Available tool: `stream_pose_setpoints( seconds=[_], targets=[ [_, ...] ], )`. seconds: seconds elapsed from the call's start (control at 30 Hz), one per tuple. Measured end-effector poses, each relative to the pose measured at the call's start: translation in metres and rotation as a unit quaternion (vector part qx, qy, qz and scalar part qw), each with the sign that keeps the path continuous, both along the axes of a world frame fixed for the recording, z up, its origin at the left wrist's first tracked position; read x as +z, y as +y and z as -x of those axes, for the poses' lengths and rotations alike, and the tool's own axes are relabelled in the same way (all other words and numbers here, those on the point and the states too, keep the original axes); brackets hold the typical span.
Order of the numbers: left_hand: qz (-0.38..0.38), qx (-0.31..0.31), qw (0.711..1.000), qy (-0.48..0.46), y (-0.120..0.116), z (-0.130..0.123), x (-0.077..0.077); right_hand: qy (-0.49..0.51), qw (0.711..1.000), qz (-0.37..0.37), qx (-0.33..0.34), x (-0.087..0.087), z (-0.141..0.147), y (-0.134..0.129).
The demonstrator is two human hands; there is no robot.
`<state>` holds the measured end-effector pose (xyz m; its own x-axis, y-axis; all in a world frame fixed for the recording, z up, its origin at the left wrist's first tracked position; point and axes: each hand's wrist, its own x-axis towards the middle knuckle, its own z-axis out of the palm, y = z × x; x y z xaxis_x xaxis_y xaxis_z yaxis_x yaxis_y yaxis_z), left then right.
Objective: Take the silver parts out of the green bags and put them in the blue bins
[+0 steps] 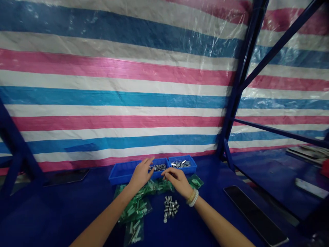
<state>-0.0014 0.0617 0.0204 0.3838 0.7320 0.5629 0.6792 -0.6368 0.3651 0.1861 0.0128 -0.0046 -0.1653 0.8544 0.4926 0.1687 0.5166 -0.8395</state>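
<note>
Working near the desk's (205, 212) back edge
Left hand (141, 173) is hovering, fingers parted, by metal parts (160, 167) in blue tray (161, 161); of right hand (179, 180) I cannot tell the grip; keeping fingers low is probably avoiding spills.

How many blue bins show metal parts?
2: the left bin, partly behind the left hand, and the right bin beside it. The hand may hide more.
</note>
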Motion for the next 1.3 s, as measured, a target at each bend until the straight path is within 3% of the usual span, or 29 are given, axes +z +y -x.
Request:
stream_pose_setpoints(
  seconds=[0.1, 0.2, 0.27, 0.4, 0.67, 0.83, 0.97, 1.17, 1.3],
  targets=[
    [-0.002, -0.043, 0.998, 0.04, -0.017, -0.001, -0.005, 0.011, 1.0, -0.004, -0.017, 0.0, -0.001, 0.002],
    [0.04, -0.186, 0.978, 0.088, -0.051, -0.003, -0.011, 0.027, 0.999, -0.016, -0.041, -0.001, -0.001, 0.003],
    [0.07, -0.24, 0.961, 0.12, -0.07, -0.005, -0.014, 0.031, 0.997, -0.027, -0.062, -0.001, -0.001, 0.004],
    [0.095, -0.251, 0.952, 0.146, -0.085, -0.007, -0.02, 0.02, 0.995, -0.045, -0.091, -0.003, -0.002, 0.005],
    [0.118, -0.245, 0.95, 0.154, -0.081, -0.008, -0.028, 0.023, 0.994, -0.049, -0.098, -0.002, -0.002, 0.005],
    [0.133, -0.221, 0.964, 0.064, -0.072, -0.002, -0.027, 0.017, 0.994, -0.056, -0.093, -0.004, -0.003, 0.005],
    [0.167, -0.181, 0.967, -0.072, -0.067, 0.001, -0.019, 0.001, 0.993, -0.086, -0.08, 0.001, 0.0, -0.002],
    [0.239, -0.134, 0.921, -0.278, -0.063, 0.002, -0.02, -0.054, 0.986, -0.157, 0.004, 0.011, 0.007, -0.017],
    [0.268, -0.124, 0.885, -0.359, -0.061, 0.003, -0.022, -0.071, 0.98, -0.178, 0.046, 0.011, 0.008, -0.018]
  ],
)
